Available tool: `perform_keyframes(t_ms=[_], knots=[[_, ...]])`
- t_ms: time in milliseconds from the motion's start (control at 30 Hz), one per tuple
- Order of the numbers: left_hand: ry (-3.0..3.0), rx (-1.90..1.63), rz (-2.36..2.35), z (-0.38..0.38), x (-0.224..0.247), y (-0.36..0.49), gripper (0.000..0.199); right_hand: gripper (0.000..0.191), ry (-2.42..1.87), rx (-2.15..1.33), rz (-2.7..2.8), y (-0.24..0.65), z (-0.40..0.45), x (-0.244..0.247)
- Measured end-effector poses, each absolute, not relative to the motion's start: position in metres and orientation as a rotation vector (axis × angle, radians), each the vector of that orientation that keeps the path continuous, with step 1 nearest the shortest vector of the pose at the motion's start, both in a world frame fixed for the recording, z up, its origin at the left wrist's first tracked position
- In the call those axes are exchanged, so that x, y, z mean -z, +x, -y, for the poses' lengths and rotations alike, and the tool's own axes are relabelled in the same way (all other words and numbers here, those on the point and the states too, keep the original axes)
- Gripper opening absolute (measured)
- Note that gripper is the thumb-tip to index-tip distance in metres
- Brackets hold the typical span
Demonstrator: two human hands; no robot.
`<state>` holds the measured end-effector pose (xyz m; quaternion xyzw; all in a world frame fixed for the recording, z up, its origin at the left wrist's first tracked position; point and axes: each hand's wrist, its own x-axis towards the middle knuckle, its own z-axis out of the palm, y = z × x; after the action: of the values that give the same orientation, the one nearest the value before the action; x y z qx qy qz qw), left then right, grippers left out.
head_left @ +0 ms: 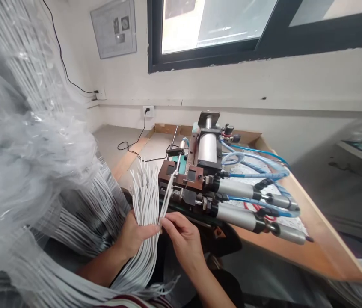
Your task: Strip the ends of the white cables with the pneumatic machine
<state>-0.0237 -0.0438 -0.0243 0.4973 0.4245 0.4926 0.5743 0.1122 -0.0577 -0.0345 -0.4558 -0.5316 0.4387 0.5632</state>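
Observation:
My left hand [135, 234] is wrapped round a thick bundle of light grey cables [145, 201], whose cut ends fan upward. With thumb and fingers pinched, my right hand [182, 235] grips a few cables [167, 197] split off at the bundle's right side. Their tips reach up to the brown jaw block [181, 173] of a pneumatic machine [208, 147]; whether they touch it I cannot tell. Below my left hand the bundle curves down toward my lap.
Silver air cylinders [240, 216] and blue hoses [258, 174] stick out to the machine's right. A wooden-edged table [320, 248] carries it. Plastic-wrapped cable bundles [36, 141] crowd the left side. A black cord [144, 126] runs from a wall socket.

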Motion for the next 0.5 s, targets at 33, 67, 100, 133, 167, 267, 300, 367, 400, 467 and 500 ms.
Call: perform_keyframes(t_ms=[33, 67, 100, 133, 167, 267, 300, 367, 400, 467, 500], knots=[[1.174, -1.167, -1.012, 0.042, 0.025, -0.024, 0.014, 0.018, -1.048, -1.043, 1.24, 0.108, 0.053, 0.031], [1.17, -1.184, -1.034, 0.04, 0.026, -0.025, 0.015, 0.018, -1.04, -1.064, 1.215, 0.105, 0.05, 0.031], [1.156, -1.202, -1.059, 0.038, 0.026, -0.026, 0.017, 0.019, -1.045, -1.094, 1.17, 0.104, 0.047, 0.033], [1.132, -1.216, -1.083, 0.036, 0.027, -0.026, 0.017, 0.019, -1.053, -1.13, 1.11, 0.104, 0.046, 0.037], [1.103, -1.221, -1.101, 0.034, 0.027, -0.026, 0.017, 0.019, -1.062, -1.169, 1.036, 0.104, 0.045, 0.041], [1.007, -1.201, -1.122, 0.027, 0.027, -0.026, 0.016, 0.02, -1.053, -1.283, 0.795, 0.107, 0.043, 0.054], [0.981, -1.197, -1.123, 0.026, 0.027, -0.025, 0.016, 0.02, -1.044, -1.315, 0.733, 0.108, 0.043, 0.057], [0.943, -1.198, -1.125, 0.023, 0.026, -0.024, 0.017, 0.021, -1.029, -1.367, 0.647, 0.109, 0.043, 0.06], [0.926, -1.202, -1.128, 0.022, 0.026, -0.023, 0.017, 0.022, -1.024, -1.39, 0.625, 0.11, 0.043, 0.061], [0.895, -1.206, -1.135, 0.021, 0.025, -0.021, 0.017, 0.023, -1.022, -1.42, 0.609, 0.111, 0.043, 0.06], [0.885, -1.207, -1.137, 0.021, 0.024, -0.021, 0.017, 0.024, -1.021, -1.43, 0.609, 0.111, 0.043, 0.059]])
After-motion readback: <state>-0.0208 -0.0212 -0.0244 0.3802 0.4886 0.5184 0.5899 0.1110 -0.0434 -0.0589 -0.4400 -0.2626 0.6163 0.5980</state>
